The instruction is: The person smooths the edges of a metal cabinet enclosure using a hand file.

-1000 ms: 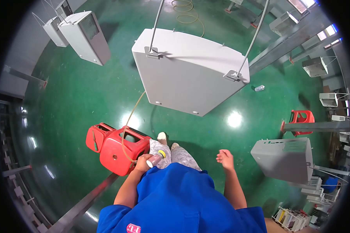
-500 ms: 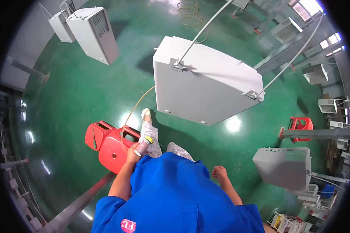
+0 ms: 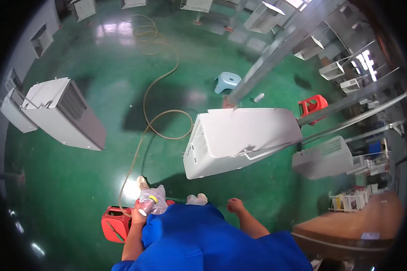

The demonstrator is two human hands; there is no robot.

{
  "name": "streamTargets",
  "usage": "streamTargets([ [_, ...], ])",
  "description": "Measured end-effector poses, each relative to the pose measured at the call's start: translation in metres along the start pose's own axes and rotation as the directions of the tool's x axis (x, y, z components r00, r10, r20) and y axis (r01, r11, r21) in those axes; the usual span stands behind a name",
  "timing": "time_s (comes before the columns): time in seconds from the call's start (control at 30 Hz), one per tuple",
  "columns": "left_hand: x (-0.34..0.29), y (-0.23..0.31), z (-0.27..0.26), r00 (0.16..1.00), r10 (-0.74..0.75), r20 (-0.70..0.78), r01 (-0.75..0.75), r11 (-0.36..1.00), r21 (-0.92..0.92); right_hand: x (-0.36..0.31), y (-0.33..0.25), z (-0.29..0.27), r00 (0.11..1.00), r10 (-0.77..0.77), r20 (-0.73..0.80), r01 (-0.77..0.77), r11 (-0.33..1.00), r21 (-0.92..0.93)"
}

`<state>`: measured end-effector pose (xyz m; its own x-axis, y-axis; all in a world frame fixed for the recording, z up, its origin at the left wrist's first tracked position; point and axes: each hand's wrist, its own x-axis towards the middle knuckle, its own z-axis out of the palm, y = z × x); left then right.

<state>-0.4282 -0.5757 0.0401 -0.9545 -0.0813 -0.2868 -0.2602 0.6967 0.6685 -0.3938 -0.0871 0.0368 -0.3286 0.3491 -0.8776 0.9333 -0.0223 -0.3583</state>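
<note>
The bottle (image 3: 147, 207) (too small to read) partly hides the left hand (image 3: 139, 215) gripping it.

White casing (image 3: 248, 131) beyond right fingers (image 3: 231, 206), open floor (image 3: 68, 180) left

The bottle (image 3: 146, 207) is pinkish grey, with a bright yellow band (image 3: 153, 198) around one end. The hose (image 3: 145, 104) is a dull yellowish tan against the glossy green floor (image 3: 99, 171). Plain royal blue covers the shirt (image 3: 190, 235); the trousers (image 3: 156, 202) are pale greyish white, faintly patterned, and the shoes (image 3: 142, 182) cream. Near the bottle, the stool (image 3: 112, 224) is bright red and the tool (image 3: 117, 231) on it dark green. The low stool (image 3: 229, 81) farther off is light blue. The big hanging case (image 3: 253, 128) is off-white, shading to grey.
</note>
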Motion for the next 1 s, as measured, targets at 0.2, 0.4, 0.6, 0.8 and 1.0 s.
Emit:
streamTargets([
  [0.2, 0.049, -0.030, -0.107, 0.990, 0.072, 0.117, -0.080, 0.995, 0.060, -0.045, -0.019, 0.136, 0.810, -0.496, 0.312, 0.583, 0.633, -0.509],
  [0.4, 0.080, -0.045, -0.117, 0.996, 0.086, 0.033, -0.084, 0.995, -0.056, -0.093, -0.103, 0.203, 0.824, -0.328, 0.461, 0.433, 0.890, -0.140],
  [0.6, 0.114, -0.013, -0.058, 0.989, 0.080, 0.125, -0.078, 0.997, -0.020, -0.019, -0.070, 0.198, 0.801, -0.316, 0.509, 0.571, 0.659, -0.490],
  [0.8, 0.152, 0.018, 0.006, 0.835, 0.542, -0.093, -0.545, 0.790, -0.280, 0.022, -0.076, 0.210, 0.773, -0.396, 0.496, 0.629, 0.584, -0.513],
  [1.0, 0.164, 0.043, 0.032, 0.759, 0.650, -0.024, -0.550, 0.621, -0.559, 0.035, -0.097, 0.278, 0.519, -0.728, 0.447, 0.816, 0.266, -0.513],
])
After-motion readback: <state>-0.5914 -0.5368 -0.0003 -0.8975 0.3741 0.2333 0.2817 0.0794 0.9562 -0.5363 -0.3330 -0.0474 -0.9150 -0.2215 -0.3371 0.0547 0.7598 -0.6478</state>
